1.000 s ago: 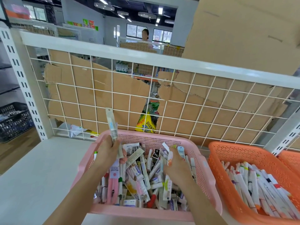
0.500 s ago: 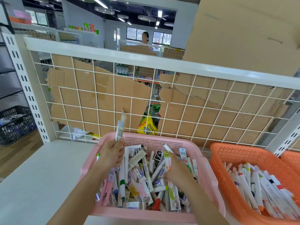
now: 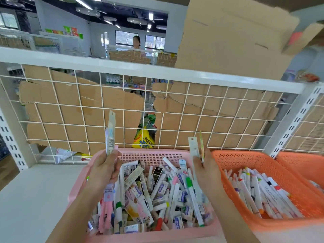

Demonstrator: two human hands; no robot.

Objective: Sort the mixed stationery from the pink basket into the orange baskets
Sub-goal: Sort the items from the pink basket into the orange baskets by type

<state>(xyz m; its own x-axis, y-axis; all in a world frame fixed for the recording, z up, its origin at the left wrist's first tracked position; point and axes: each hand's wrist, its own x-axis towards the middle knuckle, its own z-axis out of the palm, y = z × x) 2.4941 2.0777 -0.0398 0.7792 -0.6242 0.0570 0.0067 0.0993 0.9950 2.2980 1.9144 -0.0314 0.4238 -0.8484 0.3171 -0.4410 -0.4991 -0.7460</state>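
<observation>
Orange far basket (image 3: pixel 301 165) half beyond right edge

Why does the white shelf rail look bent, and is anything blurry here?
Head view: the wide-angle lens bows the white shelf rail and wire grid; the orange basket smears toward the lower right corner; items in the pink basket look fairly sharp; ceiling lights show as bright streaks.

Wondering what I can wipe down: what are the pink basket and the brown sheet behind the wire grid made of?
Pink basket: probably moulded plastic, matt, its wall perforated in neat rows. Brown sheet: likely cardboard, dull, with torn ragged edges.
</observation>
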